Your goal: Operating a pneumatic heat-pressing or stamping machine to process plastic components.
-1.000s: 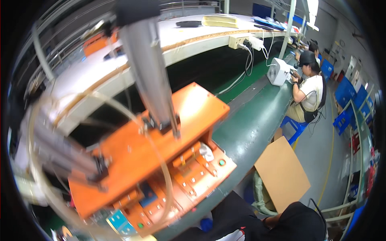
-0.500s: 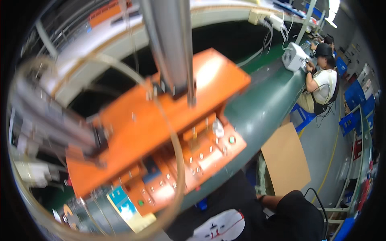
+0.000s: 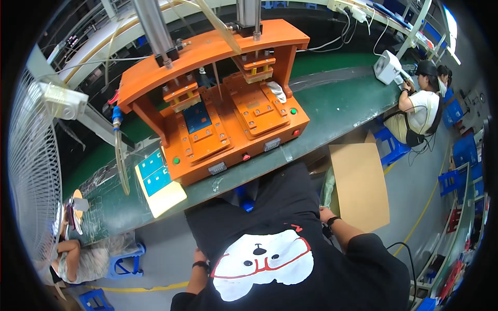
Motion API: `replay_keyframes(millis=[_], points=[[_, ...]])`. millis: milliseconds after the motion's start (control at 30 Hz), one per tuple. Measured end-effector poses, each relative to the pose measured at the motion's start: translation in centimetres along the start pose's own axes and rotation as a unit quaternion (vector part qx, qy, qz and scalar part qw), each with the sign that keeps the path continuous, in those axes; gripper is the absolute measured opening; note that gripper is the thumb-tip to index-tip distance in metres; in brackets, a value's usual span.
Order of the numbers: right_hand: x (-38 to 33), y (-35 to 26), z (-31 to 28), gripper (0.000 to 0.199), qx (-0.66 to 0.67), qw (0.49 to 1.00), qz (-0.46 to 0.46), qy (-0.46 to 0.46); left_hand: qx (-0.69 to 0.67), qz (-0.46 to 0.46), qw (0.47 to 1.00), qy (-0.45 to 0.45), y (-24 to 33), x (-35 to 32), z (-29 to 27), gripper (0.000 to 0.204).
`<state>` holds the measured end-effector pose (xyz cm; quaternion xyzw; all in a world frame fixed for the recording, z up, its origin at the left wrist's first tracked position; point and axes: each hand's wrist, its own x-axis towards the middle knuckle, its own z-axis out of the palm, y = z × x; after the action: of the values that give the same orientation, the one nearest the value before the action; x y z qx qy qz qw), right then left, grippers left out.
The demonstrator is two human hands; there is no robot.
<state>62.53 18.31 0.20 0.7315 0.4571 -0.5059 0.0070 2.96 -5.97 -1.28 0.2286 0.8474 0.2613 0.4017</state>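
A person in a black shirt (image 3: 280, 233) is facing an orange press (image 3: 231, 165), with both arms lowering below the green bench (image 3: 337, 109). The right hand (image 3: 326, 213) is resting at the near left side of a carton (image 3: 359, 186), which is standing past the bench's front edge; its fingers are partly hiding, and whether they are gripping anything cannot be told. The left hand (image 3: 199, 256) is hanging beside the clothing, largely hidden, its opening and hold impossible to tell.

The press is sitting close to the bench's front edge, a gap showing between its raised left block (image 3: 181, 96) and the plate below, where a blue sheet (image 3: 197, 118) is lying. Blue boards (image 3: 155, 173) are lying on a yellow pad (image 3: 168, 201) just left of the press, near the same edge. Rightward, a long stretch of bench is running to a co-worker (image 3: 421, 106). Floor (image 3: 415, 192) is opening beyond the carton.
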Motion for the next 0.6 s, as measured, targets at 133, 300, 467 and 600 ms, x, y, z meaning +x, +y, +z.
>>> replay_keyframes(millis=[133,300,467,600], points=[[5.9,5.8,-0.5,0.063,-0.099,0.987,-0.125,0.036,-0.011,-0.053,0.997,0.058,-2.1,-0.2,1.0,0.053],[10.7,10.4,2.1,0.054,-0.116,0.974,-0.174,0.089,0.105,0.016,0.986,0.126,-10.6,6.8,5.3,0.044],[6.0,4.6,3.1,0.045,-0.113,0.981,-0.157,-0.021,0.161,0.020,0.975,0.149,-13.0,4.6,3.8,0.041],[1.6,1.8,2.3,0.042,-0.119,0.990,-0.079,-0.001,0.092,-0.049,0.980,0.167,-10.7,1.2,3.9,0.040]])
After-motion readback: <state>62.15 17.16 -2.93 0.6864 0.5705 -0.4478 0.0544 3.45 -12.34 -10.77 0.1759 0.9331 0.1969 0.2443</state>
